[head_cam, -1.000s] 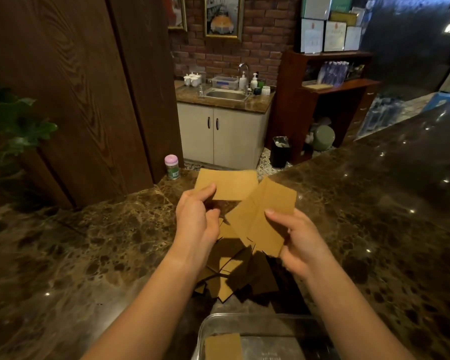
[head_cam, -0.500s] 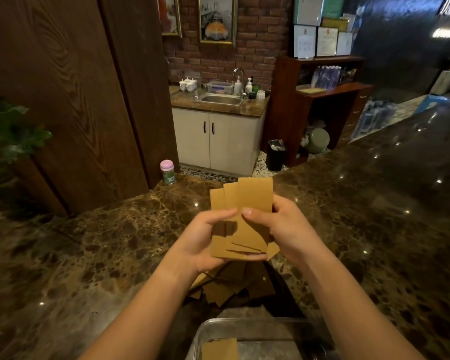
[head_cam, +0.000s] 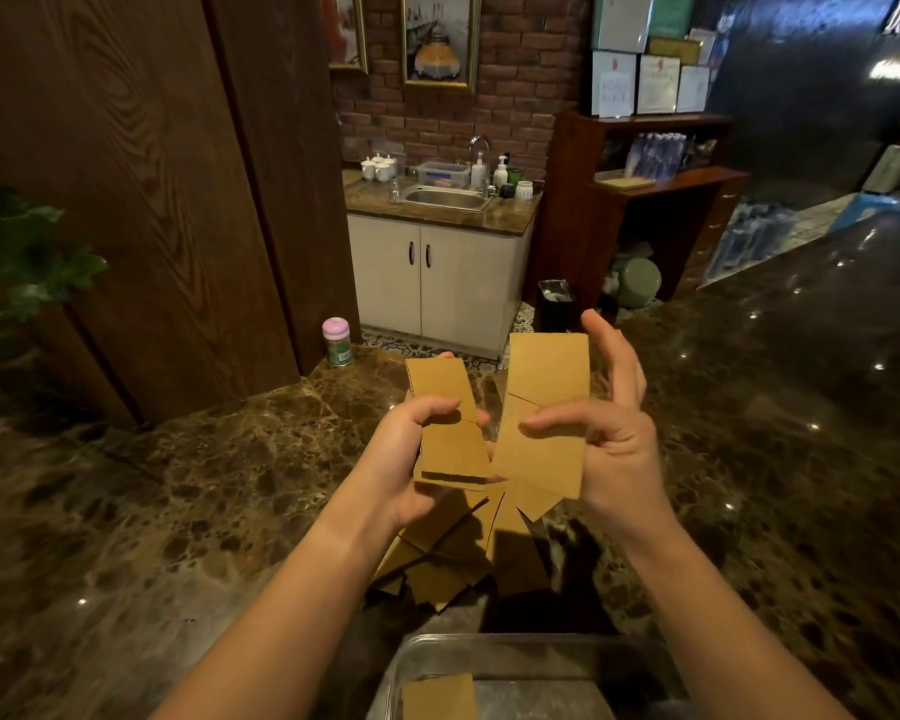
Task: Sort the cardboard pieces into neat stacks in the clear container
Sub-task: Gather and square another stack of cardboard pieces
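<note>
My left hand [head_cam: 404, 459] grips a small stack of brown cardboard pieces [head_cam: 445, 423], held upright above the counter. My right hand [head_cam: 614, 439] pinches a second set of cardboard pieces [head_cam: 546, 407] between thumb and fingers, just right of the first, with a narrow gap between them. Under both hands a loose pile of cardboard pieces [head_cam: 453, 558] lies on the marble counter. The clear container [head_cam: 536, 652] sits at the bottom edge of the view, nearest me, with one cardboard piece [head_cam: 437, 696] lying in its left part.
The dark marble counter [head_cam: 178, 511] spreads left and right. A small pink-lidded jar [head_cam: 337, 341] stands at its far edge by the wood panel. A potted plant [head_cam: 17, 262] is at far left. Beyond the counter are a sink cabinet [head_cam: 440, 283] and wooden shelves [head_cam: 645, 200].
A second ago the pieces were fanned out between my hands, then gathered into one bundle. Now the bundle is split into two sets, one per hand, and raised slightly.
</note>
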### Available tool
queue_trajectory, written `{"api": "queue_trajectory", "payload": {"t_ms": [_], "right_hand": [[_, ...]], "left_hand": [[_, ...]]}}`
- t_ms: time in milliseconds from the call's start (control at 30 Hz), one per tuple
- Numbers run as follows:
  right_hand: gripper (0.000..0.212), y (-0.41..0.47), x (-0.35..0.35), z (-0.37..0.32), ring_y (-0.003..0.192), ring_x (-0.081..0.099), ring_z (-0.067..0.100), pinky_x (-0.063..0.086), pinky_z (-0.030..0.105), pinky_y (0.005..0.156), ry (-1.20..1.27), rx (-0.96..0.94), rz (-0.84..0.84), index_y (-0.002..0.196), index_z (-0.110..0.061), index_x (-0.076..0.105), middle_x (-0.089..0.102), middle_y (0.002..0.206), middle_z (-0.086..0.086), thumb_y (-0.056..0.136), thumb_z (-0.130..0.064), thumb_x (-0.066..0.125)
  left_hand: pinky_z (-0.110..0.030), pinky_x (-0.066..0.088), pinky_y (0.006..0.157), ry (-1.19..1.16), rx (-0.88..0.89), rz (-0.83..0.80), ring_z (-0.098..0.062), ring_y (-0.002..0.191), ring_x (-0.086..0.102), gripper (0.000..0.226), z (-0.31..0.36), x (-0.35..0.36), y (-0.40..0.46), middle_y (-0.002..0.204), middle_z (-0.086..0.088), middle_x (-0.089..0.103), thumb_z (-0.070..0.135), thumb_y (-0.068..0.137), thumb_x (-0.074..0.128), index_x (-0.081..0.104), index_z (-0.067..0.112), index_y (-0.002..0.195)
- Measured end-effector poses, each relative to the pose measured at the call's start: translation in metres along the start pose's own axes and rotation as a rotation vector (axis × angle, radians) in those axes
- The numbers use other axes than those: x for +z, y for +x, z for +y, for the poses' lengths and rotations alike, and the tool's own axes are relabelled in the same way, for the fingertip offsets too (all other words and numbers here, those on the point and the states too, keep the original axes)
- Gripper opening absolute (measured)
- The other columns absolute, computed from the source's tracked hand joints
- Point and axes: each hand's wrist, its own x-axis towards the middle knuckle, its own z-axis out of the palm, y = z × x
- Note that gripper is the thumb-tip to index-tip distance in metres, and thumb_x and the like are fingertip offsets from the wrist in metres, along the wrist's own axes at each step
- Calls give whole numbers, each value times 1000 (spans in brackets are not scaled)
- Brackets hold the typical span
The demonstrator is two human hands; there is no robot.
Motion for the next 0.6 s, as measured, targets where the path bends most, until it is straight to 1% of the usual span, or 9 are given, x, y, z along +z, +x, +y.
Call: {"api": "queue_trajectory", "payload": {"t_ms": [100, 200, 267, 333, 400, 500, 533, 567, 600], "right_hand": [[35, -2, 4, 2, 149, 19, 20, 31, 62, 113, 30, 36, 23, 83, -44, 79, 24, 162, -15, 63, -18, 91], [64, -4, 4, 12, 149, 18, 21, 30, 62, 114, -44, 36, 12, 90, -46, 78, 22, 161, -20, 73, 16, 76], [64, -5, 6, 13, 151, 10, 16, 22, 61, 118, -104, 25, -41, 93, -48, 77, 19, 162, -21, 80, 14, 67], [54, -4, 9, 13, 151, -3, 8, 13, 53, 121, -120, 80, -177, 93, -53, 75, 12, 163, -23, 85, -2, 61], [64, -2, 11, 15, 148, -19, 1, 16, 44, 122, -143, 156, -367, 98, -59, 71, -4, 163, -28, 90, 2, 54], [81, 5, 14, 14, 136, -37, -11, 17, 10, 114, -240, 234, -603, 106, -68, 63, -30, 149, -43, 90, 10, 49], [84, 7, 14, 16, 139, -34, -8, 19, 11, 114, -241, 260, -680, 108, -70, 60, -33, 146, -45, 88, 11, 50], [85, 10, 15, 19, 147, -23, 0, 23, 23, 119, -211, 295, -739, 108, -71, 60, -33, 146, -44, 87, 11, 51], [83, 12, 15, 25, 152, -3, 10, 30, 37, 119, -141, 348, -746, 110, -70, 60, -27, 151, -41, 87, 10, 52]], "left_hand": [[-57, 56, 69, -1, 68, -131, -39, 101, 68, 46, -2, 4, 0, 112, -12, 73, 29, 86, 64, 60, 52, 126], [-56, 55, 76, 54, 120, -210, -36, 106, 69, 45, 0, 6, -2, 134, -11, 63, 42, 89, 64, 55, 51, 132], [-52, 56, 78, 90, 159, -216, -34, 110, 68, 57, 0, 6, -3, 132, -10, 65, 39, 81, 76, 56, 44, 134], [-48, 58, 77, 124, 142, -235, -33, 106, 69, 59, -2, 7, -3, 124, -10, 69, 33, 77, 80, 59, 37, 133], [-49, 59, 75, 92, 69, -243, -37, 104, 69, 53, -4, 8, -2, 121, -14, 70, 25, 84, 74, 58, 32, 133], [-50, 61, 73, 8, 14, -194, -38, 100, 71, 49, -11, 4, 1, 114, -20, 72, 17, 95, 54, 44, 30, 141], [-48, 61, 69, -13, 34, -162, -37, 94, 73, 52, -14, 1, 3, 109, -20, 74, 14, 94, 52, 43, 34, 141], [-47, 61, 65, -36, 68, -120, -37, 89, 73, 57, -18, -3, 5, 105, -20, 74, 11, 91, 52, 44, 39, 140], [-47, 60, 63, -57, 105, -68, -37, 84, 73, 60, -20, -7, 7, 103, -20, 73, 8, 89, 51, 47, 44, 138]]}}
